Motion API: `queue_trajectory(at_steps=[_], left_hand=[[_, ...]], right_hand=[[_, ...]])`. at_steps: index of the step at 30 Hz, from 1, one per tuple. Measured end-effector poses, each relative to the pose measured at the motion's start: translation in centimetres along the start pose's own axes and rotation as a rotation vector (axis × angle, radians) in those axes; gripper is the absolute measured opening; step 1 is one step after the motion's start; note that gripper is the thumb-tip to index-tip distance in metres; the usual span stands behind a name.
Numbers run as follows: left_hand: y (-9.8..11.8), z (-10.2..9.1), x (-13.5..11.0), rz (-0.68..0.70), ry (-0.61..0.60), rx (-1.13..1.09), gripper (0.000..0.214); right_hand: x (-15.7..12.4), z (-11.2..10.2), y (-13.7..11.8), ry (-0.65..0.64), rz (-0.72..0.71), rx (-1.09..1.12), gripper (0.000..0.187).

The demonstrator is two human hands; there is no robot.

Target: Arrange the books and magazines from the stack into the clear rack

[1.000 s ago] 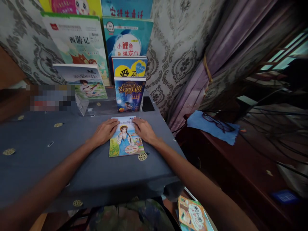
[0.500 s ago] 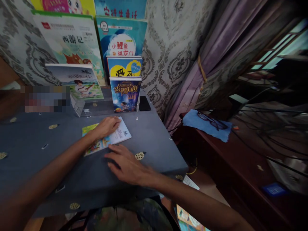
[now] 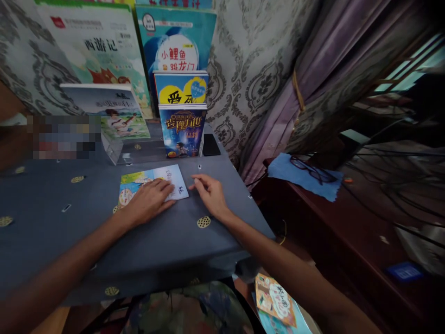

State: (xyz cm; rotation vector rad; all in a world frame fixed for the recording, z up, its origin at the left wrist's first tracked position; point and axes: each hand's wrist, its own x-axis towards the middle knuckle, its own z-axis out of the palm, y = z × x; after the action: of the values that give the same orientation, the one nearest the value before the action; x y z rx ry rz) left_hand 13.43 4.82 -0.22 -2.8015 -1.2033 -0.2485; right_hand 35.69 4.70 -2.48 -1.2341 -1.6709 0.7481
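A thin book (image 3: pixel 176 175) with a pale and colourful cover lies flat on the grey tablecloth (image 3: pixel 93 222). My left hand (image 3: pixel 150 199) rests flat across its near middle, fingers stretched out, covering part of the cover. Just past the book's right edge is my right hand (image 3: pixel 209 191), holding nothing, its fingers partly bent and apart. Behind them, a blue book (image 3: pixel 183 134) stands upright in a clear acrylic stand (image 3: pixel 139 155), in front of a yellow and blue book (image 3: pixel 182 90). To their left leans a book with a seated figure (image 3: pixel 121 113).
Larger picture books (image 3: pixel 174 35) stand against the patterned wall. A black phone (image 3: pixel 211 144) lies beside the stand. On the right, a dark red desk (image 3: pixel 333 232) bears glasses (image 3: pixel 311 169) on a blue cloth (image 3: pixel 278 169) and tangled cables. More books (image 3: pixel 276 301) sit below the table edge.
My right hand has moved up and right, from the book's near edge to beyond its right side. My left hand has slid nearer on the cover, and the book has turned slightly.
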Motion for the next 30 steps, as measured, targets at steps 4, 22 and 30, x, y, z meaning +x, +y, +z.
queue_trajectory(at_steps=[4,22,30], left_hand=[[0.6,-0.1,0.0,0.006,-0.024,0.031,0.026],[0.0,-1.6,0.8,-0.004,-0.078,0.040,0.034],[0.6,-1.8,0.7,0.000,-0.123,0.076,0.033]], right_hand=[[-0.1,-0.1,0.2,0.071,-0.008,-0.046,0.031],[-2.1,-0.3,-1.1,0.011,-0.203,-0.045,0.034],[-2.2,0.0,-0.9,-0.063,-0.406,-0.196,0.035]])
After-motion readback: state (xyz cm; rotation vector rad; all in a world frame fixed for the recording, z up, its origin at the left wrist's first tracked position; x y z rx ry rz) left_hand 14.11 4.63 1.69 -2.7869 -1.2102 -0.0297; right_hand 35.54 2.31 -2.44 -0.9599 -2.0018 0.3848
